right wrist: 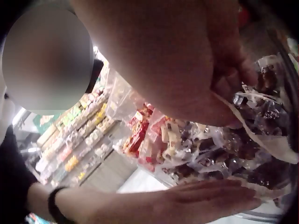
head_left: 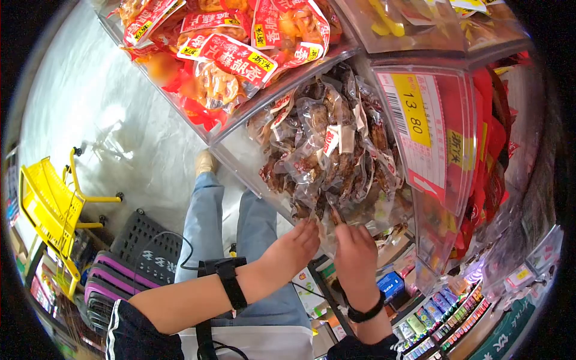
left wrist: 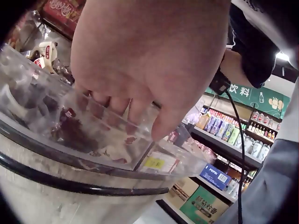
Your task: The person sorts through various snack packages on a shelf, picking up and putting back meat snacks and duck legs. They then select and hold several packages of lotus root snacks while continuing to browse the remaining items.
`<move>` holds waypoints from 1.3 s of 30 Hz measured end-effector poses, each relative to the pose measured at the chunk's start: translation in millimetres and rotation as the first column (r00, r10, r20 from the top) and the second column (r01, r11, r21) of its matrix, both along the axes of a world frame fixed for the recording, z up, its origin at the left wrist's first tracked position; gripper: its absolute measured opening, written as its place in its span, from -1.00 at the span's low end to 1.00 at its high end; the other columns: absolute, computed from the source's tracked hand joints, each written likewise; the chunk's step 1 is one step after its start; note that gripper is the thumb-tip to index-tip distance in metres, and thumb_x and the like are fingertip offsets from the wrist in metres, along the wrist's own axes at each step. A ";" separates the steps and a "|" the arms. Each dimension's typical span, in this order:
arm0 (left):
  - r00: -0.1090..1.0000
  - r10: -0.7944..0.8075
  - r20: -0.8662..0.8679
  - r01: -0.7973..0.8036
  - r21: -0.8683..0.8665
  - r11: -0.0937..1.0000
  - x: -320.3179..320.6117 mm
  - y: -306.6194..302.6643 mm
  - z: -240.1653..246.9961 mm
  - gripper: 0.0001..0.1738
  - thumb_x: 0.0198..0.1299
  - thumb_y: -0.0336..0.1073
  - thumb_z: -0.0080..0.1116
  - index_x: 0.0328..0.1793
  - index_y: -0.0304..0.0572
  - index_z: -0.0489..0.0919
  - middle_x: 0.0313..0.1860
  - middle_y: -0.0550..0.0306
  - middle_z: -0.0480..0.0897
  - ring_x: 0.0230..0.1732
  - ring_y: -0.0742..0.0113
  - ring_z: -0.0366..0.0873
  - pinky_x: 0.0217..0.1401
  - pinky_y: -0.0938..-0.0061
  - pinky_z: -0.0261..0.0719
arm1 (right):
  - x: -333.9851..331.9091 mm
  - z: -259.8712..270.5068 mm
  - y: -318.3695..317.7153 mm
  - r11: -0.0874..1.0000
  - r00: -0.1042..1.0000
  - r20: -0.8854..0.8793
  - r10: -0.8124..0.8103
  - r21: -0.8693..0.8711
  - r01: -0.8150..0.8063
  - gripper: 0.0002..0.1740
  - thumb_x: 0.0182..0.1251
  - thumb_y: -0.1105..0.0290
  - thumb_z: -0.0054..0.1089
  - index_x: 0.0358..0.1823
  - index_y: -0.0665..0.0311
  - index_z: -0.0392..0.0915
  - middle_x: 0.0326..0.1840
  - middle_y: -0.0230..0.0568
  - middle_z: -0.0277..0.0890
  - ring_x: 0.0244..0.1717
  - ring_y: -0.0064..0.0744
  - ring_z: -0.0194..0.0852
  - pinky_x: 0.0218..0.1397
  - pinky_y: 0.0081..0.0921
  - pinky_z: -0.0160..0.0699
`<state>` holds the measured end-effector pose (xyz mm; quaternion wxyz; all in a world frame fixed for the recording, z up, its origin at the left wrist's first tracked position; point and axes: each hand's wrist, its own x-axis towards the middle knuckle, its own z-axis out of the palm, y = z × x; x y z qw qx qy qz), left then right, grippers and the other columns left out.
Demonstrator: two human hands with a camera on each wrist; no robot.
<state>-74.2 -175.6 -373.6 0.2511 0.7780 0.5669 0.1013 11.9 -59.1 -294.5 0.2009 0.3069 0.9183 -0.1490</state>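
Observation:
Clear vacuum packets of dark brown food [head_left: 327, 135] fill a transparent bin in the head view. My left hand [head_left: 297, 246] lies at the bin's near side, its straight fingers flat against packets in the right wrist view [right wrist: 201, 200]. Beside it, my right hand [head_left: 355, 255] pinches the pale edge of a packet [right wrist: 261, 137] between thumb and fingers. In the left wrist view, the fingers of my left hand [left wrist: 149, 60] reach over the clear bin wall [left wrist: 56, 135]; their tips are partly hidden behind it.
Red snack packets [head_left: 231, 60] fill the adjoining bin. A price sign [head_left: 414, 117] reading 13.80 stands at the right. Dark baskets [head_left: 147, 246] and a yellow cart [head_left: 51, 210] are on the floor at left. Drink shelves [left wrist: 224, 135] stand beyond the bins.

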 end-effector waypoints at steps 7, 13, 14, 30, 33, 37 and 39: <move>0.992 0.081 0.094 -0.088 0.083 0.993 -8.5 -0.1 2.7 -0.54 0.00 -0.27 -0.02 0.07 -0.28 0.50 0.17 -0.05 0.43 0.31 0.02 0.26 0.42 0.19 0.09 | -5.3 -55.9 6.9 0.995 0.999 0.024 -0.031 -0.094 0.033 -0.81 0.03 0.58 0.04 -0.27 0.29 0.37 -0.42 -0.10 0.41 -0.28 0.00 0.38 -0.24 -0.17 0.39; 0.879 0.248 0.407 -0.282 0.024 0.959 -25.2 -6.1 13.3 -0.63 -0.09 -0.33 0.04 -0.09 -0.28 0.53 0.08 -0.06 0.46 0.25 -0.01 0.31 0.37 0.16 0.19 | -6.9 -23.3 26.0 0.855 0.968 -0.001 -0.251 -0.470 0.221 -0.64 0.17 0.33 0.16 -0.05 0.32 0.38 -0.28 0.04 0.52 -0.19 0.00 0.49 -0.19 -0.22 0.48; 0.857 0.266 0.441 -0.305 0.018 0.952 -26.0 -6.9 13.9 -0.63 -0.09 -0.33 0.05 -0.09 -0.27 0.53 0.08 -0.07 0.45 0.25 -0.02 0.30 0.36 0.15 0.21 | -6.8 -15.1 28.8 0.781 0.945 0.034 -0.326 -0.554 0.289 -0.62 0.17 0.30 0.19 -0.04 0.32 0.39 -0.29 0.05 0.53 -0.22 -0.01 0.52 -0.20 -0.23 0.50; 0.902 0.218 0.373 -0.272 0.097 0.958 -30.0 16.3 9.9 -0.62 -0.06 -0.32 0.03 -0.05 -0.24 0.53 0.14 -0.03 0.43 0.24 0.00 0.30 0.36 0.14 0.21 | -1.5 -53.9 29.6 0.950 0.950 0.228 -0.215 0.275 0.149 -0.84 0.19 0.31 0.06 -0.37 0.23 0.37 -0.32 0.00 0.49 -0.38 0.02 0.53 -0.38 -0.17 0.51; 0.881 0.237 0.410 -0.303 0.102 0.948 -28.5 16.8 8.7 -0.63 -0.07 -0.31 0.04 -0.08 -0.23 0.55 0.11 -0.02 0.46 0.21 0.00 0.32 0.34 0.14 0.23 | -6.8 -31.0 23.3 0.970 0.977 0.175 -0.121 0.231 0.079 -0.87 0.10 0.42 0.10 -0.36 0.28 0.38 -0.19 0.00 0.42 -0.23 0.00 0.50 -0.27 -0.16 0.50; 0.862 0.282 0.421 -0.358 0.110 0.927 -31.3 23.7 11.7 -0.64 -0.09 -0.32 0.05 -0.11 -0.29 0.54 0.05 -0.06 0.48 0.18 -0.02 0.35 0.31 0.16 0.27 | -23.6 -4.2 10.8 0.999 0.957 0.291 0.013 0.046 -0.028 -0.85 0.06 0.46 0.10 -0.32 0.33 0.41 -0.18 -0.07 0.39 -0.06 -0.06 0.41 -0.06 -0.21 0.47; 0.862 0.307 0.403 -0.378 0.107 0.920 -34.6 26.9 12.3 -0.62 -0.10 -0.32 0.05 -0.10 -0.32 0.53 0.03 -0.09 0.48 0.17 -0.03 0.37 0.30 0.17 0.29 | -22.9 -10.5 11.0 0.997 0.971 0.226 0.079 0.004 -0.082 -0.90 0.10 0.49 0.04 -0.37 0.36 0.44 -0.20 -0.04 0.40 -0.12 -0.05 0.46 -0.08 -0.19 0.51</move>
